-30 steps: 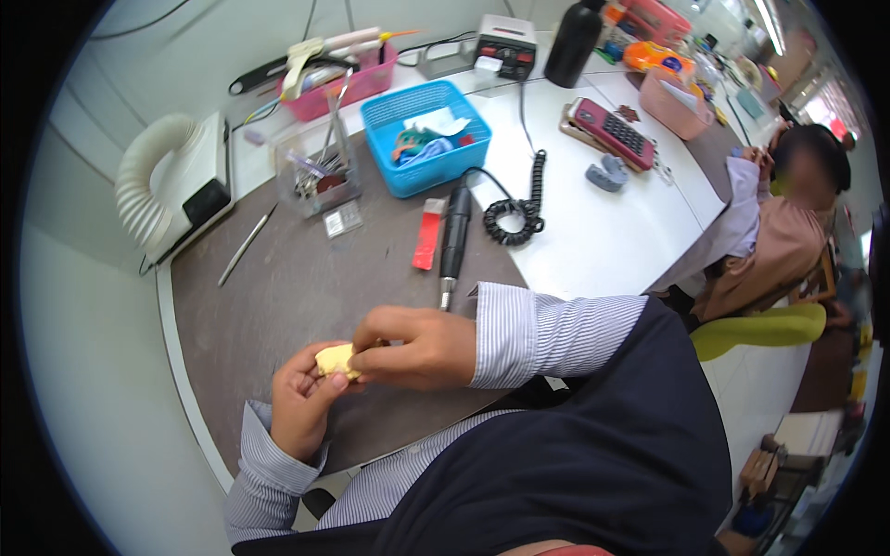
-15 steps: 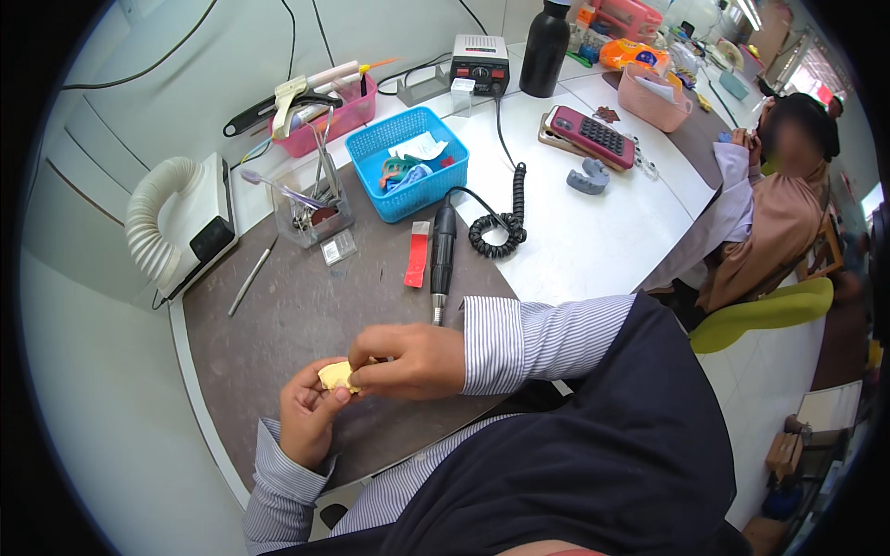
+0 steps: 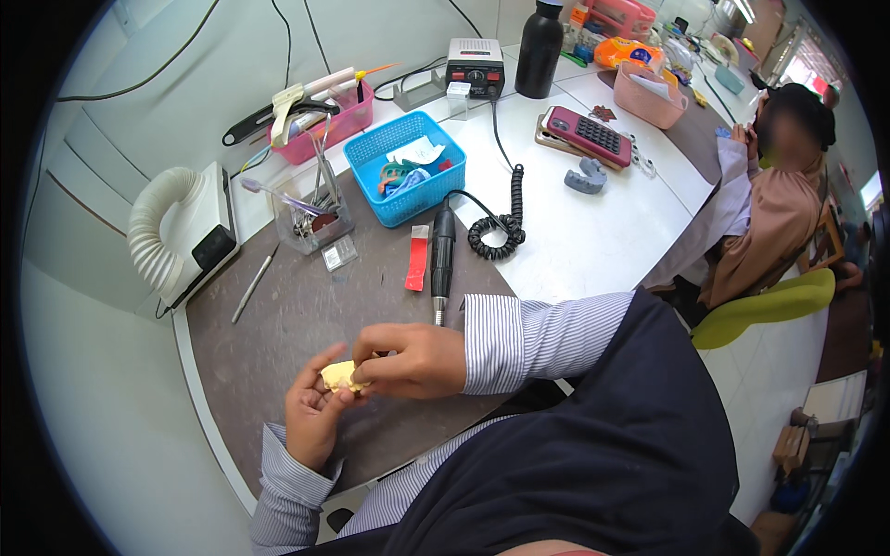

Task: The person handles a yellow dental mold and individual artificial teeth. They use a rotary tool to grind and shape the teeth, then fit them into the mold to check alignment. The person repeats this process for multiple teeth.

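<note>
A small, lumpy, pale-yellow block, which looks like a piece of a dental cast (image 3: 339,375), is held up over the brown part of the bench. Around its near left side my left hand (image 3: 315,412) grips it, thumb in front and one finger lifted off behind. From the right, my right hand (image 3: 414,360) pinches its upper right part with bent fingers. Whether a small tool sits between those fingers is hidden. Just beyond my right hand lies a black dental handpiece (image 3: 443,255), its metal tip pointing at my wrist, beside a red and white strip (image 3: 417,259).
A metal hand tool (image 3: 252,292) lies at left near a white suction unit (image 3: 209,241). Behind stand a clear tool holder (image 3: 311,227), a blue basket (image 3: 408,206), a pink tray and a control box (image 3: 475,69). A grey dental model (image 3: 586,176) and phone (image 3: 593,136) lie right. Another person (image 3: 769,195) sits beyond.
A finger of my left hand has lifted off the yellow piece. Both hands otherwise keep nearly the same place, and the view has shifted slightly.
</note>
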Tool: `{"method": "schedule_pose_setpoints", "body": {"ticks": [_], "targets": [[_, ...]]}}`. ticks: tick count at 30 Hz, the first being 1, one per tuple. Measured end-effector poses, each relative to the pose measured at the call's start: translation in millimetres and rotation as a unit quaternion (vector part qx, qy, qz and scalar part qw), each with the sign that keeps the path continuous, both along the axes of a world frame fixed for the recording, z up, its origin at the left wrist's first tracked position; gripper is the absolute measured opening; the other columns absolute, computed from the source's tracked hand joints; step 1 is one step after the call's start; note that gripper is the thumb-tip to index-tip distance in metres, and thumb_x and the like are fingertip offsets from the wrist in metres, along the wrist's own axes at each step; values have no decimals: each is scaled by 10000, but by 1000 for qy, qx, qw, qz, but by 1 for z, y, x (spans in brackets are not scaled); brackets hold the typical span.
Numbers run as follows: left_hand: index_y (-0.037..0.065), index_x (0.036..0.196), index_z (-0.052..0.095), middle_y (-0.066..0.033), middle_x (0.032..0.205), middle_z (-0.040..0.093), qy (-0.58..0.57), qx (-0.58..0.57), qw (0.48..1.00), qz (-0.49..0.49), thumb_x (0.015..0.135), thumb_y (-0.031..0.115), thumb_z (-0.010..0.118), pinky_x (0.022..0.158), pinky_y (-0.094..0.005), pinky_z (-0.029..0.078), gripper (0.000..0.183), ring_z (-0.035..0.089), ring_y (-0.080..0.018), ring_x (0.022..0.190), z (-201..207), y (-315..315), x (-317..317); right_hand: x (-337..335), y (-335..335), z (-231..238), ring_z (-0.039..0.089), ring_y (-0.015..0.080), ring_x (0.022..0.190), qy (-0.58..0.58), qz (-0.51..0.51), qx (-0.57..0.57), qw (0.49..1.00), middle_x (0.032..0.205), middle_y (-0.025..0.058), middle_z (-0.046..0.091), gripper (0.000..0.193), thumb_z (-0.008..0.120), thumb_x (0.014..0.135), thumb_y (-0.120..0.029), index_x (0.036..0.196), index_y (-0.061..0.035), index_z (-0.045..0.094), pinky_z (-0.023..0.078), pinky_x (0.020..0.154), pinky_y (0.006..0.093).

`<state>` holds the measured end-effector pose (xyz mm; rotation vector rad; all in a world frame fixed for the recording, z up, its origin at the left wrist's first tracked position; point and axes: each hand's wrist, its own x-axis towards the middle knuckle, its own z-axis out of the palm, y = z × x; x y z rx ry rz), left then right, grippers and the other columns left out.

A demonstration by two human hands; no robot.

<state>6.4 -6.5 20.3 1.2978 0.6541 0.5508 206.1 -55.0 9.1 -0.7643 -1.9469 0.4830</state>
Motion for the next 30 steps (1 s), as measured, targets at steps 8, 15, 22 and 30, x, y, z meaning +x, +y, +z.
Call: {"method": "schedule_pose_setpoints", "body": {"ticks": [8,15,22,30], "targets": [[7,1124,493,-141,1032,559,-28,260,965,25,800,42,610,790,-278,492,346,577,-199,935,-9,3,-1,-3,0,-1,557,238,776,32,15,-29,999,916,107,481,169,612,761,-18,918,-18,549,453,671,312],[-28,964,581,-149,1036,559,9,225,974,39,784,-17,603,790,-281,493,182,579,-207,936,4,0,-3,-3,2,-2,547,207,695,67,14,-41,997,891,102,457,127,597,787,-44,876,0,518,443,615,290],[-16,934,594,-136,990,579,53,292,955,27,791,12,603,783,-277,466,146,573,-188,904,11,-4,-4,-2,3,-4,547,202,692,68,29,-37,997,886,98,457,122,599,780,-32,867,-1,520,446,609,287],[-24,937,595,-139,977,583,66,313,947,17,785,18,611,755,-270,480,159,582,-187,874,9,0,-6,-4,2,-3,550,184,683,79,25,-82,993,876,91,455,129,606,778,-32,867,3,520,457,607,279]]}}
